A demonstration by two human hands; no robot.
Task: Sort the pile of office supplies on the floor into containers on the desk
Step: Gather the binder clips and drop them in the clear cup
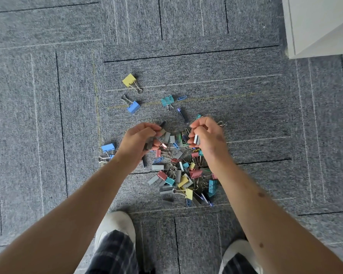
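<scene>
Carpet [48, 99] is covered by the pile [178, 175] near the feet. Staples [150, 144] are gripped in the left hand [138, 144] and pinched in the right hand [207, 135]; only staples should be gathered.

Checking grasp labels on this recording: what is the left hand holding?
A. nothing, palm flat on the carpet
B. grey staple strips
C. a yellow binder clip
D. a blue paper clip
B: the left hand curls its fingers round several grey staple strips, while the yellow binder clip lies apart on the carpet, untouched.
</scene>
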